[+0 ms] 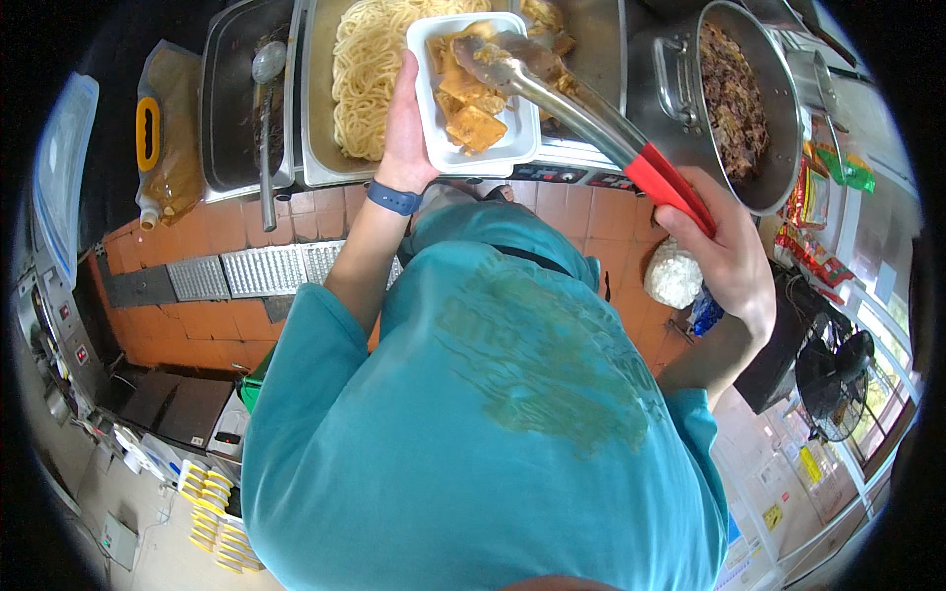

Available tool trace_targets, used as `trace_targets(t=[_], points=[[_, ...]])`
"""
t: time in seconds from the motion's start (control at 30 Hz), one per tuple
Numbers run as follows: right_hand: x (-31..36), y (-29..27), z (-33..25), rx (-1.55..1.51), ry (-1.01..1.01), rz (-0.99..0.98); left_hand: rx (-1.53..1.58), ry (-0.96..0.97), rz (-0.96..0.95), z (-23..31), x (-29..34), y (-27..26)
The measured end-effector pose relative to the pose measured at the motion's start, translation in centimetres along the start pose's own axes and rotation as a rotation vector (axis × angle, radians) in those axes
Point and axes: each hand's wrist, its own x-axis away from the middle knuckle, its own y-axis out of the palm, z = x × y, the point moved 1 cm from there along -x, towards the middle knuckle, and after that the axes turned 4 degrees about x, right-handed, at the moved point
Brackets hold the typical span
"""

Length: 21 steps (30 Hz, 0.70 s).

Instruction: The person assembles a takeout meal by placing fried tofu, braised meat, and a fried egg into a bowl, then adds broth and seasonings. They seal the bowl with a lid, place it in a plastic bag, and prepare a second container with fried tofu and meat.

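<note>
My left hand (406,138) holds up a white rectangular food tray (522,133) from its left side and below. Browned, sauced pieces of food (473,113) lie in it, perhaps tofu or meat. In my right hand (726,236) are metal tongs (581,113) with red grips. Their tips reach over the tray's upper part, close to the food; whether they pinch a piece I cannot tell. Behind the tray, a steel pan (313,148) holds thick pale noodles (370,84). More browned food (550,25) shows in the pan at the tray's right.
At the right stands a deep steel pot (675,138) of dark shredded food. To the left, a ladle (267,118) rests across a dark pan (225,98), beside a yellow-handled pouch of brown liquid (175,138). A black fan (833,374) stands far right. The floor (217,335) has orange tiles.
</note>
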Motion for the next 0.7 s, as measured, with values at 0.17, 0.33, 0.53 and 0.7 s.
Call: trace_targets(t=[0.17, 0.33, 0.53, 0.7], points=[[1.2, -0.4, -0.4, 0.053, 0.091, 0.097, 0.04, -0.005, -0.023, -0.4, -0.2, 0.2], [0.9, 0.5, 2.0, -0.049, 0.133, 0.147, -0.015, 0.049, 0.075, 0.8, -0.1, -0.1], [-5.6, 5.6, 4.4, 0.436, 0.228, 0.153, -0.035, 0.142, 0.043, 1.9, 0.5, -0.1], [-11.9, 8.7, 7.5, 0.415, 0.302, 0.13, 0.008, 0.113, 0.037, 0.5, 0.8, 0.1]])
